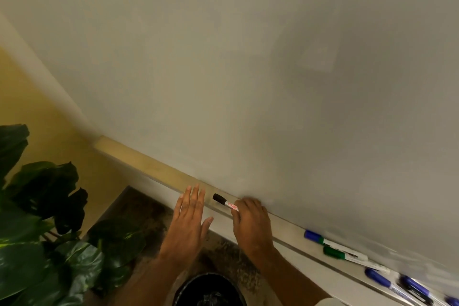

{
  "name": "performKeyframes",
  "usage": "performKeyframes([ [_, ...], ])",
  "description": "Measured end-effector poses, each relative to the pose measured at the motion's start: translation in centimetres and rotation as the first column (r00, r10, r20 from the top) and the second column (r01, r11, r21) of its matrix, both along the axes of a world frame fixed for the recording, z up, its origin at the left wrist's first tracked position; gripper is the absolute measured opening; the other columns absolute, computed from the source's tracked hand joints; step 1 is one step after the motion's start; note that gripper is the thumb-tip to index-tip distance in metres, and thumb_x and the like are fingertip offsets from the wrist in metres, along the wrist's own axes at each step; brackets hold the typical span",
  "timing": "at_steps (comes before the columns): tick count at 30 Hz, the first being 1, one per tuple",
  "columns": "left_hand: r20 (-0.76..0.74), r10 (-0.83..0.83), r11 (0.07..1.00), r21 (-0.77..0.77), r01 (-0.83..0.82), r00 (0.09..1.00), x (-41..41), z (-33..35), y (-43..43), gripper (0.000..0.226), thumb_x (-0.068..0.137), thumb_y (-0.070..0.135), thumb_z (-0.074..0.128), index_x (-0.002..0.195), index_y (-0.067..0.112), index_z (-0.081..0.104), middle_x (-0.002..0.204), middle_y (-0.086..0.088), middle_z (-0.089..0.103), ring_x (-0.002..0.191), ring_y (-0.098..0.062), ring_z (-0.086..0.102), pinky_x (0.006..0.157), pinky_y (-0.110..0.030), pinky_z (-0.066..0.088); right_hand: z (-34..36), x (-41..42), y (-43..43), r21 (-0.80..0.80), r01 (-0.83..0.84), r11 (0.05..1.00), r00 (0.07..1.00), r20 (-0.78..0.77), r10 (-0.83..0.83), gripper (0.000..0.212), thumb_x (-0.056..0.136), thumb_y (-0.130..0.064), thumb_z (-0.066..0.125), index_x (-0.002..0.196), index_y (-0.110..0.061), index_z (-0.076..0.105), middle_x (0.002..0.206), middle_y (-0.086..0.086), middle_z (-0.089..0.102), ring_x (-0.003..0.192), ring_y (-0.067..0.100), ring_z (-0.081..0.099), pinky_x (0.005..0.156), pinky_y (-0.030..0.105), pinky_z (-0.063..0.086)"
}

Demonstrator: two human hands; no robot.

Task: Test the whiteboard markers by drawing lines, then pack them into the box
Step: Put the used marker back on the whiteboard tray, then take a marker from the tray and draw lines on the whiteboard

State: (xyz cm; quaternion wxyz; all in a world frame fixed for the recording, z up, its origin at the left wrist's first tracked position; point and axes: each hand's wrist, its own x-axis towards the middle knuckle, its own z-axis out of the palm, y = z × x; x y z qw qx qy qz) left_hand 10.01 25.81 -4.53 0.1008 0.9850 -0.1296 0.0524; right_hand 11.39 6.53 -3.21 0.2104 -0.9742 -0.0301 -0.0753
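While the right hand (250, 223) curls its fingers and thumb round the white plastic barrel of a black-capped whiteboard marker with red lettering (224, 202), the left hand (190, 221) holds nothing, its fingers straight and together, its thumb spread. The marker lies along the pale ledge tray (149, 166) at the foot of the blank white whiteboard (248, 69); whether it rests on the tray cannot be told. Its capped end projects from the right hand towards the left fingertips, close to them but apart. Further right on the tray lie a blue-capped marker (312, 235), a green-capped marker (334, 252) and more blue-capped markers (377, 278), well apart from both hands. A dark-leaved plant (37, 206) stands left; a round black bin (208, 290) sits below.
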Motion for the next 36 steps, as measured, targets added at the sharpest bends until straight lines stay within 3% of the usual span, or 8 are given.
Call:
performKeyframes([
  [7,-0.004,-0.009,1.0,0.004,0.009,1.0,0.7,-2.1,0.9,0.065,0.111,0.047,0.017,0.164,0.015,-0.002,0.172,-0.01,0.004,0.158,-0.023,-0.006,0.125,-0.038,-0.003,-1.9,1.3,2.1,-0.05,-0.037,0.998,0.997,-0.07,0.034,0.02,0.091,-0.031,0.065,0.106,-0.019,0.07,0.105,-0.002,0.07,0.099,0.015,0.063,0.086,0.028,0.053],
  [15,-0.02,-0.004,1.0,-0.017,0.004,1.0,1.2,-2.8,1.1,0.062,0.11,0.042,0.016,0.162,0.008,0.011,0.17,-0.013,0.009,0.158,-0.022,-0.006,0.124,-0.039,-0.002,-2.5,1.6,3.2,-0.121,-0.078,0.99,0.99,-0.128,0.063,0.022,0.087,-0.026,0.064,0.107,-0.018,0.069,0.12,0.005,0.062,0.112,0.023,0.055,0.093,0.038,0.048],
  [23,-0.033,-0.013,1.0,-0.015,0.013,0.999,1.4,-2.8,0.7,0.059,0.111,0.04,0.014,0.162,0.012,0.008,0.17,-0.011,0.01,0.158,-0.023,-0.005,0.124,-0.039,-0.001,-2.3,1.4,2.5,-0.104,-0.118,0.988,0.984,-0.143,0.103,0.026,0.09,-0.027,0.061,0.114,-0.02,0.066,0.129,0.004,0.057,0.12,0.021,0.05,0.099,0.036,0.045],
  [29,-0.026,-0.034,0.999,-0.033,0.034,0.999,0.9,-2.3,-0.4,0.06,0.111,0.04,0.022,0.163,0.015,0.005,0.171,-0.008,0.008,0.158,-0.021,-0.004,0.125,-0.037,-0.004,-1.3,-0.4,0.5,-0.038,-0.073,0.997,0.997,0.027,0.074,0.023,0.081,-0.021,0.074,0.104,-0.017,0.071,0.109,0.002,0.069,0.104,0.021,0.063,0.085,0.035,0.053],
  [32,-0.048,-0.046,0.997,-0.061,0.043,0.998,0.6,-1.9,-1.6,0.062,0.111,0.045,0.023,0.163,0.018,0.004,0.171,-0.004,0.003,0.159,-0.021,-0.001,0.127,-0.037,-0.004,-0.9,-1.9,-1.6,0.005,-0.047,0.999,0.987,0.155,0.046,0.02,0.09,-0.021,0.061,0.106,-0.014,0.071,0.109,0.003,0.069,0.106,0.022,0.063,0.088,0.037,0.053],
  [36,-0.061,-0.08,0.993,-0.094,0.074,0.995,-0.1,-0.6,-3.7,0.064,0.11,0.052,0.016,0.164,0.021,0.004,0.172,-0.002,-0.002,0.158,-0.018,-0.009,0.126,-0.039,-0.001,-0.3,-4.5,-4.9,0.008,-0.025,1.0,0.985,0.168,0.023,0.036,0.094,-0.028,0.043,0.111,-0.012,0.071,0.117,0.006,0.068,0.113,0.025,0.061,0.094,0.043,0.051],
])
